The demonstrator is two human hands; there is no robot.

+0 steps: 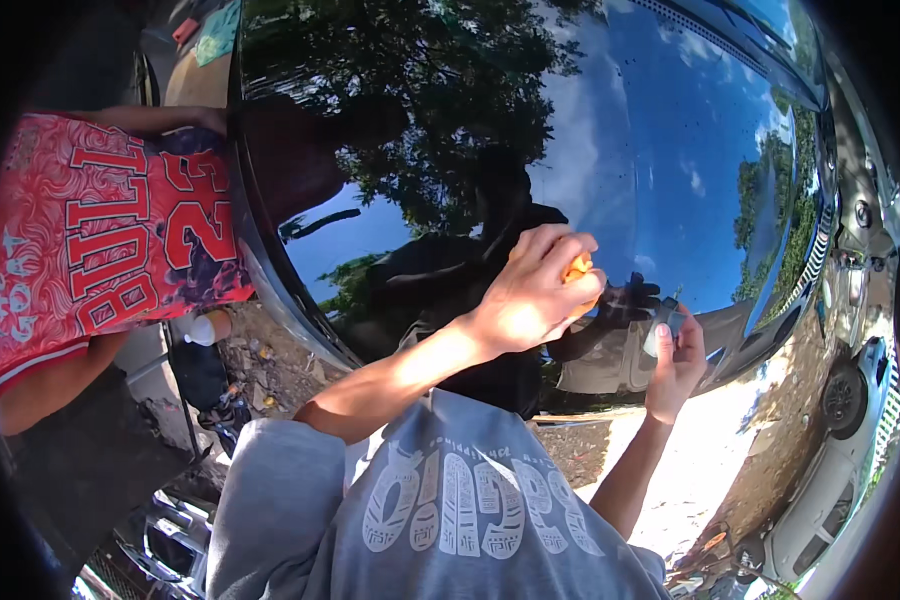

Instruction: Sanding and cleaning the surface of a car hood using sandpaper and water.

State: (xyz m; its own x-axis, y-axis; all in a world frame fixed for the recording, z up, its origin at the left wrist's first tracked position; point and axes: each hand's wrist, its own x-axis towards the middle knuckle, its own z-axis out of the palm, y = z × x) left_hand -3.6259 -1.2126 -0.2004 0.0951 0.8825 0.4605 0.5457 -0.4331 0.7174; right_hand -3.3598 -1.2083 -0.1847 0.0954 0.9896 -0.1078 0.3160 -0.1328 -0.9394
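Note:
Below me spreads a glossy black car panel (400, 120) that mirrors trees, sky and my own dark outline. My left hand (542, 288) is closed around a small orange object (578, 268), over the panel near its front edge; the fingers cover most of it, so its kind cannot be made out. To the right, my right hand (678, 362) is closed on a small dark grey piece with a whitish part (658, 338), held between thumb and fingers by the panel's near right edge. Whether either object touches the panel is hard to tell.
At the left edge stands another person in a red jersey (120, 230), one hand by the panel's side. A white and tan cup (208, 327) is below that person. Stony ground (280, 365) lies under the panel's edge. A pale car (820, 510) is parked at the right.

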